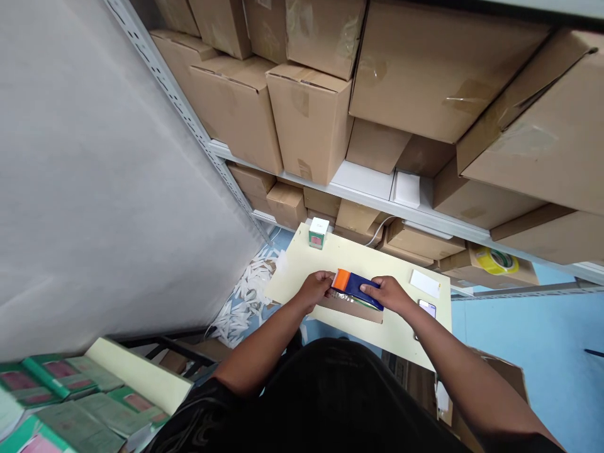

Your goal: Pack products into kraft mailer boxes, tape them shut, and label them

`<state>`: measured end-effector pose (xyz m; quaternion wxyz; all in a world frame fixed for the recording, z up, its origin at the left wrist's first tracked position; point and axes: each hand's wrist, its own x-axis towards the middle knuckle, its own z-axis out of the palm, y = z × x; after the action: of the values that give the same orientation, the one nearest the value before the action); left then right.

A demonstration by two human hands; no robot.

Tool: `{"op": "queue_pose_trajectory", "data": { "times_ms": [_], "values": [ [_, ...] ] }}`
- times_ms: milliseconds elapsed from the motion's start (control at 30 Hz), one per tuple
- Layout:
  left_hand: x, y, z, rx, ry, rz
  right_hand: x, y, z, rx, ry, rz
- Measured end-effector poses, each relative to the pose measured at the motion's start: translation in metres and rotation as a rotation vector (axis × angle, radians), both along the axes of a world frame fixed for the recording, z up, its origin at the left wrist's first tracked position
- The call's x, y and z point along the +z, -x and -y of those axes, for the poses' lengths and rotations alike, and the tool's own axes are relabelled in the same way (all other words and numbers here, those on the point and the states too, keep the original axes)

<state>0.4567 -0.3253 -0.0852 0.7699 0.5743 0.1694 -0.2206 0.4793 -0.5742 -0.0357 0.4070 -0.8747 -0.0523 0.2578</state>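
Observation:
A flat dark blue packet (357,287) with an orange end and a clear shiny edge is held level over the pale yellow table (302,264). My left hand (317,290) pinches its orange end, fingers closed. At the blue end, my right hand (387,294) grips it with the thumb on top. Directly beneath the packet lies a piece of brown cardboard (353,309), partly covered by it. What the packet contains cannot be made out.
A small green and white box (318,233) stands at the table's far left corner. To the right lie a white box (425,284) and a phone (427,308). Shelves of cardboard boxes (306,119) rise behind. White paper strips (245,296) litter the floor; green boxes (89,402) sit lower left.

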Motion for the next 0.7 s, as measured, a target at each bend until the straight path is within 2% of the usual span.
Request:
{"op": "queue_pose_trajectory", "data": {
  "times_ms": [100,200,267,367,433,567,700],
  "values": [
    [0.0,0.0,-0.012,-0.002,-0.068,0.056,0.004,-0.002,0.002,0.024,0.032,-0.006],
    [-0.002,-0.001,-0.035,0.073,-0.133,0.071,0.005,0.001,0.009,0.024,0.074,-0.005],
    [-0.006,0.001,-0.051,0.112,-0.166,0.074,0.006,0.004,0.014,0.02,0.101,-0.014],
    [-0.017,0.008,-0.065,0.093,-0.189,0.079,0.007,0.008,0.018,0.053,0.137,-0.015],
    [-0.027,0.015,-0.065,0.101,-0.204,0.071,0.008,0.009,0.016,0.096,0.164,0.009],
    [-0.047,0.029,-0.051,0.149,-0.246,0.048,0.01,0.009,0.011,0.133,0.213,0.043],
    [-0.058,0.035,-0.039,0.156,-0.238,0.025,0.013,0.008,0.014,0.146,0.238,0.021]
  ]
}}
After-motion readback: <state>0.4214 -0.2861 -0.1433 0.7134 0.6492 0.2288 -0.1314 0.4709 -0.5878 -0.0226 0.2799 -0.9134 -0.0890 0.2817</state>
